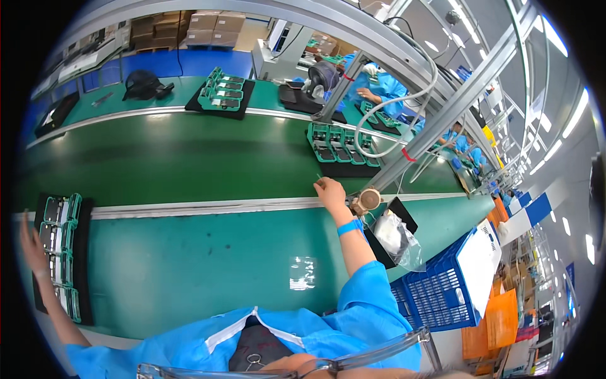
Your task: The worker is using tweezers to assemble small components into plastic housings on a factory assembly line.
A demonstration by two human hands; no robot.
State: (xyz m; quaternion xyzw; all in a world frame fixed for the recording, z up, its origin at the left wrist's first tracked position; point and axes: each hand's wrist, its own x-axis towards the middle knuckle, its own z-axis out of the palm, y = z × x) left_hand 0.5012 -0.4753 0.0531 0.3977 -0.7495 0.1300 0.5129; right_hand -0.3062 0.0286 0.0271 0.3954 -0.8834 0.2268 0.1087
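My left hand (34, 251) is at the far left, fingers stretched out and slightly blurred. It lies along the outer side of a black tray (83, 265) with a row of green-framed parts (61, 243) that have pale and metallic middles. Whether it touches them I cannot tell. My right hand (330, 193) is over the near edge of the conveyor belt (189, 164), fingers drawn together. A tiny greenish tip shows at the fingertips, too small to name. Just beyond it, another black tray (350, 170) carries several green frames (341, 144) on the belt.
A metal post (435, 123) with a looping white hose (413, 95) rises at the right. Beside my right forearm are a brown round roll (368, 199), a black box with plastic bags (390, 232) and a blue crate (435, 290). Across the belt a co-worker (379, 88) handles parts.
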